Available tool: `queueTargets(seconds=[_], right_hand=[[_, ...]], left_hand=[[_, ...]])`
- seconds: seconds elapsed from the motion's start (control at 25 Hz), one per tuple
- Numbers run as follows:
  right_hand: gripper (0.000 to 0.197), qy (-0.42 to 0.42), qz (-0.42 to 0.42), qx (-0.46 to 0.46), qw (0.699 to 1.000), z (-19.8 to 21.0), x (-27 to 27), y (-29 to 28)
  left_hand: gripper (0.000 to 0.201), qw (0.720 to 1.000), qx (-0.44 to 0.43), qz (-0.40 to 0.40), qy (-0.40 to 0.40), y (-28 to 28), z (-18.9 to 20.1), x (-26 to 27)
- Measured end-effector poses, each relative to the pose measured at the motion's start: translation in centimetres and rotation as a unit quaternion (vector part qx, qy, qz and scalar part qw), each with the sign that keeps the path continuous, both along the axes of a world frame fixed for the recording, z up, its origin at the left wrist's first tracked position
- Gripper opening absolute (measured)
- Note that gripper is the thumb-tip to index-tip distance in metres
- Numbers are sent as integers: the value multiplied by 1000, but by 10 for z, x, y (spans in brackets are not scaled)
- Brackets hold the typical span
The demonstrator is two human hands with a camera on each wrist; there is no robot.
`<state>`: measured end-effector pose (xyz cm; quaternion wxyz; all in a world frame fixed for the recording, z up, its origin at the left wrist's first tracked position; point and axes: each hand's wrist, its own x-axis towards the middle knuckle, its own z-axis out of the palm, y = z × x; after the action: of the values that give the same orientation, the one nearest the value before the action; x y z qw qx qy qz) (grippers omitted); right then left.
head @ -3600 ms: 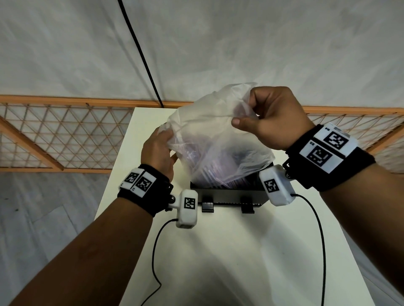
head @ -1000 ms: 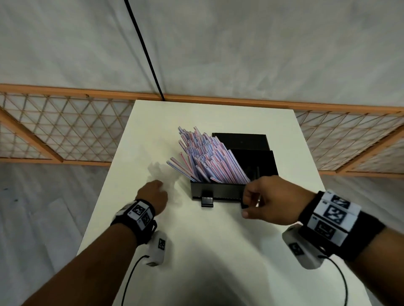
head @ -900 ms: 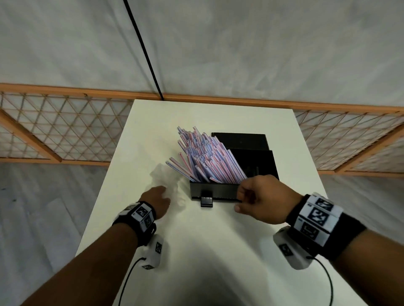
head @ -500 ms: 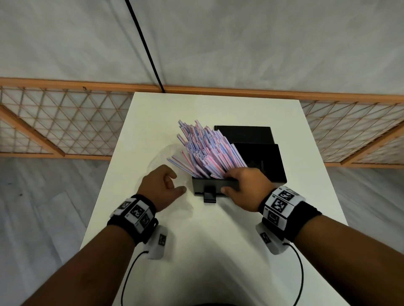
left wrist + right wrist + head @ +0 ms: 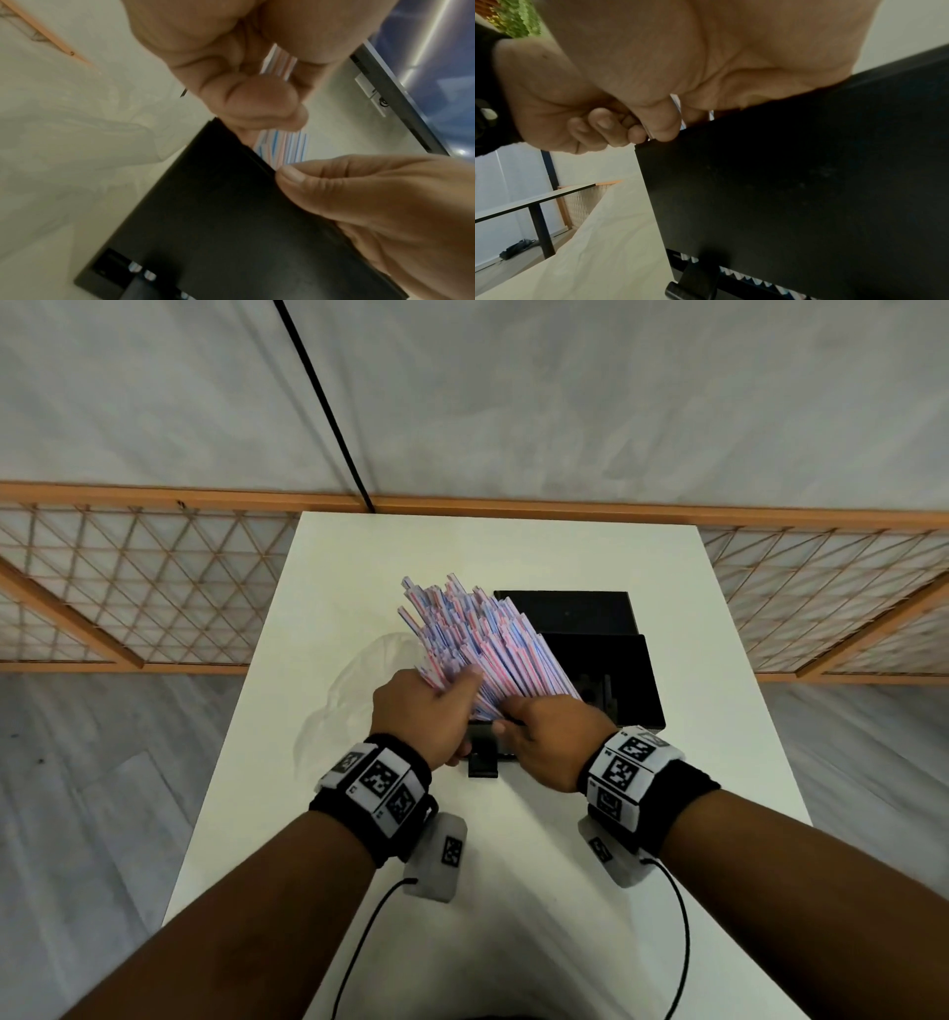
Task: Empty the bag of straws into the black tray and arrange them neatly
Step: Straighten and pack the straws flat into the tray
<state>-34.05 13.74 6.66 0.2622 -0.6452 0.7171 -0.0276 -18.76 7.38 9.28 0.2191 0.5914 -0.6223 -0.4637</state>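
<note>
Pink, blue and white striped straws (image 5: pixel 477 639) stand in a bundle in the black tray (image 5: pixel 616 670), fanning up and to the far left over its left wall. My left hand (image 5: pixel 452 693) grips the bundle's left side low down; in the left wrist view its fingers (image 5: pixel 257 97) curl round some straws (image 5: pixel 281 60). My right hand (image 5: pixel 518 713) holds the straws' near ends at the tray's front rim, thumb (image 5: pixel 293 176) on the edge. The empty clear bag (image 5: pixel 359 695) lies flat on the table, left of the tray.
The tray sits mid-table on a white table (image 5: pixel 513 839) and has a small black clip (image 5: pixel 482 762) at its front. A second black box (image 5: pixel 565 608) stands right behind it. Orange lattice railings (image 5: pixel 128 588) flank the table. Wrist-camera cables trail toward the near edge.
The bag came off the straws and now lies on the table. My left hand rose from the table to grip the bundle. My right hand slid left along the tray's front onto the straws.
</note>
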Motion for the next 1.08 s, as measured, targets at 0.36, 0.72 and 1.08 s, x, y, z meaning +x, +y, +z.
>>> queueTargets(seconds=[0.36,0.72,1.08], right_hand=[[39,41,22,29,999,4,0,-2],[23,-92,34,-168,981,6,-4,-5],[42,38,-78,-60,994,1,-25,11]], left_hand=[[44,998,54,-16,21,5,6,-3],[53,973,138,96,158,2,2,-9],[40,995,64,57,53,-3,-2,7]])
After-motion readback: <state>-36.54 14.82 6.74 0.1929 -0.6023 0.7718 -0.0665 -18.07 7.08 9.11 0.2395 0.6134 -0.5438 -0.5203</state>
